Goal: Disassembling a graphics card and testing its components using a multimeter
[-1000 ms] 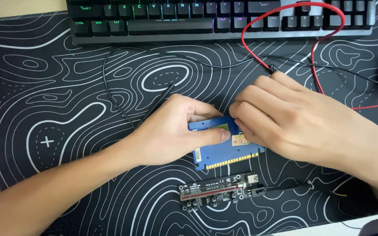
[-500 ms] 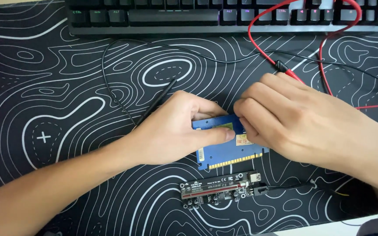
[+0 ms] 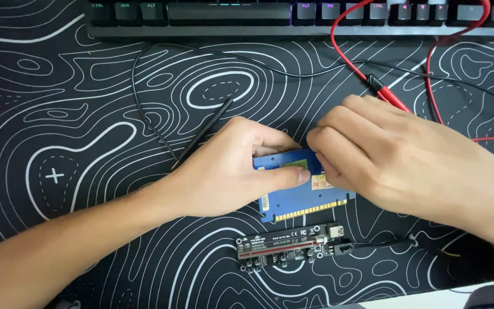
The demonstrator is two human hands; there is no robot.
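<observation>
The blue circuit card (image 3: 301,194) lies flat on the black desk mat (image 3: 87,114) that covers the tabletop, a little toward the near edge and right of its middle, its row of gold contacts facing the near edge. The left hand (image 3: 230,169) clamps the card's left end, thumb laid along its top face and fingers curled over the far edge, so its grip is closed on the card. The right hand (image 3: 395,157) covers the card's right end, fingertips pinching at the upper right part; that grip is narrow and also on the card. Both hands sit as they did half a second ago, and the card has not shifted on the mat. Just nearer than the card lies a black riser board (image 3: 290,249). A black probe (image 3: 204,131) rests on the mat beyond the left hand, and a red probe (image 3: 387,94) beyond the right. The keyboard (image 3: 293,14) runs along the far edge, now lower in view than before.
</observation>
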